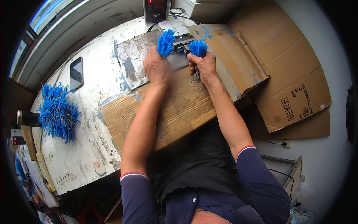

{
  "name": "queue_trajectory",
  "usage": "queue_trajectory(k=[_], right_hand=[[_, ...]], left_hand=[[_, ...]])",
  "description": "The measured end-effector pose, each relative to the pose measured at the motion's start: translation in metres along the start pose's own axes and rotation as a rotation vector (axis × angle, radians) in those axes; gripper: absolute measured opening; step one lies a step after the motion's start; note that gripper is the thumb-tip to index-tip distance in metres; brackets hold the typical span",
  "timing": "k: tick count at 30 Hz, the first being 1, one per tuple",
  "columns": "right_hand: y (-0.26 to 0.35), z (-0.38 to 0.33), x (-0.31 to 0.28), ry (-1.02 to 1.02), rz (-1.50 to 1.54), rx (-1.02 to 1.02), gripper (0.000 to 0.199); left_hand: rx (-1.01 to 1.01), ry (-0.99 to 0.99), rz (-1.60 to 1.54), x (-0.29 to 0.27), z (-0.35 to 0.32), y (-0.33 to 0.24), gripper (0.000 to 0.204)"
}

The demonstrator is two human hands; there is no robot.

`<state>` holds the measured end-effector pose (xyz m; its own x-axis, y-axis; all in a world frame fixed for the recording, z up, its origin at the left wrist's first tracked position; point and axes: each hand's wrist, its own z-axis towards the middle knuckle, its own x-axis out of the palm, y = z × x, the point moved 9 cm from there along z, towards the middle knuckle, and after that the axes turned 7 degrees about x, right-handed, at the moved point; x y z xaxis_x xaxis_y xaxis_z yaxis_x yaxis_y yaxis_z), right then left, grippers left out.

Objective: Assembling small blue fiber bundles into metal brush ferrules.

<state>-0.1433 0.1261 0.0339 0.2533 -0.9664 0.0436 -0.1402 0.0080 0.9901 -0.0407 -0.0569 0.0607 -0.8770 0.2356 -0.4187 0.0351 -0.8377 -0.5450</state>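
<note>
A bundle of blue bristles [165, 42] is gripped in the left hand [157, 67], whose fingers are curled shut around its lower end, so that the blue tuft fans out above the fist. A second blue bundle [198, 48] is clenched in the same way in the right hand [203, 64], with thin grey stems seen hanging below the fist. Both tufts are held at the far middle of the surface [85, 149], on either side of a small dark metal fixture [182, 42], and appear to touch it. Beneath the hands a scratched metal plate [136, 59] and a sheet of brown cardboard [179, 108] are laid on the worn white top. At the far edge a box with a red digital display [156, 10] is stood. To the left, a dark phone [76, 72] lies flat, and nearer on the left a loose heap of blue bristle pieces [57, 114] is piled. More flattened cardboard [294, 93] is spread at the right.
</note>
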Motion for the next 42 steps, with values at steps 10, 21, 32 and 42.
queue_trajectory(k=[10, 21, 32, 42], right_hand=[[-0.007, -0.003, -0.008, 0.019, 0.19, -0.03, 0.016], [-0.011, -0.005, -0.004, 0.078, 0.212, 0.093, 0.016], [-0.011, -0.007, 0.001, 0.108, 0.178, 0.101, 0.015], [-0.002, -0.021, 0.03, 0.196, 0.147, 0.013, 0.007]], left_hand=[[0.054, 0.167, -0.018, 0.012, -0.005, -0.015, 0.01], [0.064, 0.198, 0.005, 0.012, -0.006, -0.018, 0.019], [-0.013, 0.109, -0.167, 0.008, -0.004, -0.012, 0.017], [-0.166, 0.174, -0.491, 0.019, -0.007, -0.007, 0.012]])
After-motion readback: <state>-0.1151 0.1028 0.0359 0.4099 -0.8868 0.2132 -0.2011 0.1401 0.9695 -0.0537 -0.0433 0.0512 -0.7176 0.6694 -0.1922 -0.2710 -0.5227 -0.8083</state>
